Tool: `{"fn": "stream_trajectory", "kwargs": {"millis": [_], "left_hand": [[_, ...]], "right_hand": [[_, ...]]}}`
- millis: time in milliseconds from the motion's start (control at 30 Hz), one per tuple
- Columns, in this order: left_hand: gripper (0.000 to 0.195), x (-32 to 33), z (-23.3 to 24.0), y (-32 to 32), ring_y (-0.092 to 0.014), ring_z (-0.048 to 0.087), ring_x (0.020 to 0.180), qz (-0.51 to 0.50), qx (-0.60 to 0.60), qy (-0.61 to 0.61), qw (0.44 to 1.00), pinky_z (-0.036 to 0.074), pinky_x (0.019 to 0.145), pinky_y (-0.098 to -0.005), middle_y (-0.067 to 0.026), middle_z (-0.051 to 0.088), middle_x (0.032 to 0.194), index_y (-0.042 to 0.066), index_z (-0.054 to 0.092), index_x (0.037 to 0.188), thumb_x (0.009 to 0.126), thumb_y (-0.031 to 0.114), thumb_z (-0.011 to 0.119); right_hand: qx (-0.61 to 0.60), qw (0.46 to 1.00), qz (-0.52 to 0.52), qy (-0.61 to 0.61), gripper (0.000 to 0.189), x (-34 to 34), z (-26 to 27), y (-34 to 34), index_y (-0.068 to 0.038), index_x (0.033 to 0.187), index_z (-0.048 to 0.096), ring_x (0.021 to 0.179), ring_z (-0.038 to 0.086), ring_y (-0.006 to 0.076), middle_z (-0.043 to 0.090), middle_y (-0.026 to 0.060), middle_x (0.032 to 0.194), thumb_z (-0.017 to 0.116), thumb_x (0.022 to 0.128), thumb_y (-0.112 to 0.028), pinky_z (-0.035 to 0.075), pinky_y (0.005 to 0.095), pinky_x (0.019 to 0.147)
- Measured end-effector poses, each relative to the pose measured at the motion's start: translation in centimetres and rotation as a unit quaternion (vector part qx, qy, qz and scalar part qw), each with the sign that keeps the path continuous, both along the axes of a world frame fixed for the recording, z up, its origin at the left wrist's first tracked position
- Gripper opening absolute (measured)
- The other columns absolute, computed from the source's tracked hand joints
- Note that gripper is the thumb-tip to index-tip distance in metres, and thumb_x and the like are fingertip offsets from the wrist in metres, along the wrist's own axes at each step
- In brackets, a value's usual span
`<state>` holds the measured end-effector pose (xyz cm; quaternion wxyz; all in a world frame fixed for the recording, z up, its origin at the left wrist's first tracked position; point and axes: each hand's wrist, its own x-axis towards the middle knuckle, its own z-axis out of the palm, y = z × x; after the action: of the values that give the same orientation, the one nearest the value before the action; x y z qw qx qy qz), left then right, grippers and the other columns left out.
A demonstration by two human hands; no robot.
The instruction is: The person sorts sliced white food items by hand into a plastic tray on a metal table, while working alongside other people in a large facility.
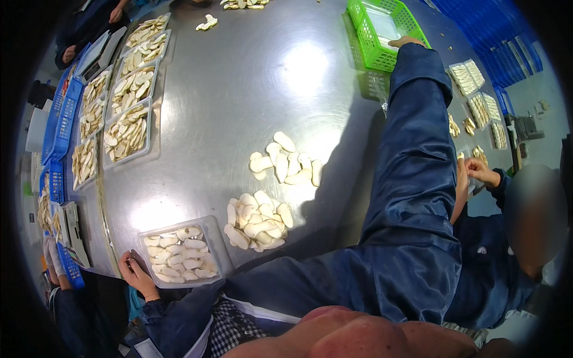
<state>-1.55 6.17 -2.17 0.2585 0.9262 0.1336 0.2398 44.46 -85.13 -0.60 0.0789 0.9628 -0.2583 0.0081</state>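
Note:
My right hand (406, 41) reaches into a green plastic basket (380, 60) at the upper right, its fingers at a stack of clear plastic trays (382, 24); whether it grips one I cannot tell. My left hand (138, 275) rests by the left side of a clear plastic tray (219, 241), fingers bent and slightly apart. Sliced mushrooms (183, 255) lie in rows in that tray. Right of it is a heap of mushroom slices (259, 219), and above the heap a looser group of slices (291, 165) lies on the steel table (224, 112).
Trays of mushroom slices (127, 129) line the left side, near scales (74, 232) and blue baskets (62, 125). A co-worker's hands (479, 172) are at the right, below filled trays (479, 109). Other workers stand at the left. Blue crates (506, 53) are stacked at the upper right.

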Motion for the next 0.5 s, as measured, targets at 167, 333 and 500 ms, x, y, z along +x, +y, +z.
{"fn": "stream_trajectory", "kwargs": {"millis": [167,333,500], "left_hand": [[0.021,-0.1,0.3,0.3,-0.022,0.056,0.097,0.007,0.003,0.006,1.0,0.045,0.089,-0.0329,-0.0106,0.062,0.108,-0.004,0.062,0.114,0.1,0.005,0.05],[0.02,0.2,-1.0,-0.4,-0.021,0.056,0.097,0.0,-0.008,0.002,1.0,0.045,0.089,-0.0322,-0.0105,0.062,0.108,-0.004,0.062,0.115,0.1,0.004,0.051],[0.02,0.2,-1.1,-0.1,-0.02,0.056,0.097,-0.006,-0.027,-0.009,1.0,0.045,0.09,-0.0313,-0.0101,0.062,0.107,-0.004,0.062,0.115,0.1,0.002,0.051]], "right_hand": [[-0.004,1.0,0.008,-0.025,0.054,-0.8,0.7,2.0,-0.002,0.117,0.075,0.111,0.07,0.0381,0.072,0.0196,0.121,0.082,0.077,-0.039,0.054,0.0467,0.096],[0.046,0.998,-0.014,-0.036,0.05,0.6,3.0,-0.8,-0.003,0.114,0.076,0.11,0.07,0.0381,0.073,0.0182,0.12,0.082,0.078,-0.036,0.055,0.0454,0.095],[0.144,0.974,-0.009,-0.173,0.031,0.3,2.5,-1.3,0.002,0.098,0.076,0.084,0.076,0.0306,0.076,0.0204,0.099,0.073,0.088,-0.027,0.06,0.0442,0.074]]}}
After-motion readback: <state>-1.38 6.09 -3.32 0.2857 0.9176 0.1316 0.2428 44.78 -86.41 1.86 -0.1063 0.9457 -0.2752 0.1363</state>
